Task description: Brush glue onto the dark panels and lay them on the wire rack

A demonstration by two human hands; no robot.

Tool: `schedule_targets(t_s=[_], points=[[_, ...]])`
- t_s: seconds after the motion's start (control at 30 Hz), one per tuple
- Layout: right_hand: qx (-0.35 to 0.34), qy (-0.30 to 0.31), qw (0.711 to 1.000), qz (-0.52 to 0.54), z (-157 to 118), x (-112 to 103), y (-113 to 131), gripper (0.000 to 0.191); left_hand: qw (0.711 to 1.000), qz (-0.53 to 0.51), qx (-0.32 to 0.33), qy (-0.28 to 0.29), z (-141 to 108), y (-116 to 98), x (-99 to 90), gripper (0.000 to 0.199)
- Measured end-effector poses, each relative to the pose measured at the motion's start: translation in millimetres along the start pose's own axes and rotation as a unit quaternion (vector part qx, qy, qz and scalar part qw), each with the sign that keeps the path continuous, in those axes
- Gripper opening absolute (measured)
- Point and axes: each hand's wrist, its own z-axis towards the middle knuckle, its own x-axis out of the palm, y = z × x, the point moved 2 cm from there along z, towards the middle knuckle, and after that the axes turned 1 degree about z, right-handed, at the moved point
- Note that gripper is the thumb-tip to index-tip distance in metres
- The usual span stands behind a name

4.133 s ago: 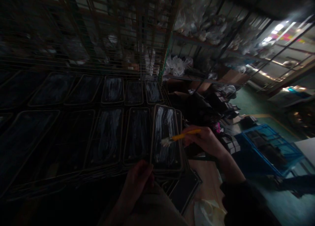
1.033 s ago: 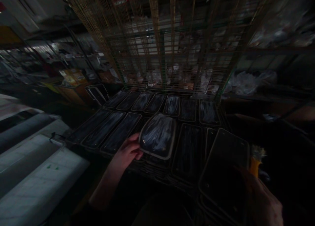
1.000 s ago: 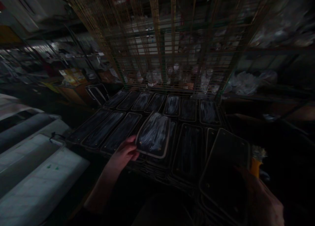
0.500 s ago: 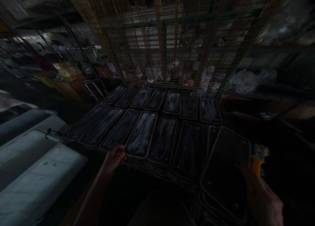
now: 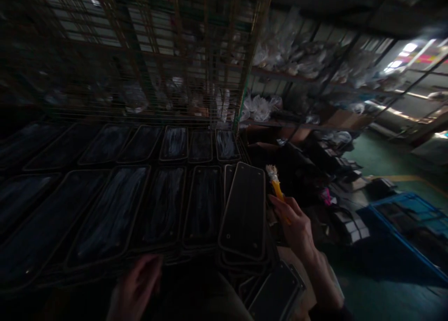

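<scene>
Head view: panel (image 5: 243, 209), long axis running away; right hand (image 5: 299, 224) nearer, rightward, pinching brush (image 5: 276, 188); left hand (image 5: 135, 283) leftward, half-spread.

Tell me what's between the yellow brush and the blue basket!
Between brush and basket lies a dark heap with something pink in it, in the head view.

Right side beyond the stacked panels (image 5: 243, 211) is blocked by dark clutter (image 5: 287, 157); rear closed off by mesh (image 5: 154, 78).
</scene>
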Motion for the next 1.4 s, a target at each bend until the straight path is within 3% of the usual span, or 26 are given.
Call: schedule_targets(t_s=[0.07, 0.1, 0.2, 0.3, 0.43, 0.57, 0.7, 0.83, 0.97, 1.07, 1.2, 1.4], points=[[0.017, -0.011, 1.000, 0.016, 8.7, -5.5, -2.1, 0.032, 0.986, -0.065, -0.047, 0.144, -3.9, -31.2, 50.1, 0.048], [0.024, -0.017, 0.999, 0.021, 13.8, -6.4, -4.1, 0.030, 0.980, -0.078, -0.047, 0.179, -3.2, -46.4, 69.1, 0.048], [0.036, -0.031, 0.999, 0.004, 30.1, -4.9, -11.3, 0.028, 0.972, -0.076, 0.000, 0.221, 6.1, -81.2, 104.9, 0.045], [0.033, -0.024, 0.999, -0.023, 44.8, -0.7, -18.4, 0.030, 0.977, -0.017, 0.066, 0.201, 16.4, -97.4, 119.3, 0.038], [0.027, -0.009, 0.998, -0.050, 58.1, 7.4, -27.1, 0.031, 0.973, 0.083, 0.111, 0.182, 22.9, -102.2, 126.5, 0.038], [0.033, 0.031, 0.998, -0.049, 54.1, 9.3, -23.2, 0.028, 0.974, 0.043, 0.117, 0.189, 23.5, -103.9, 127.7, 0.036], [0.069, 0.068, 0.995, 0.022, 41.7, -7.2, -4.0, 0.029, 0.979, 0.008, 0.091, 0.183, 18.5, -104.0, 125.5, 0.035], [0.077, 0.038, 0.994, 0.061, 49.1, -18.8, 2.5, 0.030, 0.977, -0.036, 0.047, 0.203, 12.4, -102.0, 120.6, 0.036], [0.038, 0.021, 0.999, 0.001, 67.9, -5.5, -11.6, 0.028, 0.974, -0.086, 0.003, 0.208, 9.7, -97.6, 118.1, 0.037], [-0.003, 0.052, 0.997, -0.060, 69.7, 6.3, -15.0, 0.025, 0.969, -0.131, -0.045, 0.206, 6.0, -93.2, 121.6, 0.039], [-0.030, 0.110, 0.989, -0.098, 45.7, 3.0, 6.4, 0.025, 0.959, -0.170, -0.102, 0.201, 0.0, -90.4, 127.6, 0.042], [-0.043, 0.186, 0.979, -0.077, -12.6, -20.8, 55.9, 0.023, 0.952, -0.195, -0.120, 0.203, -3.1, -88.8, 132.0, 0.038]])
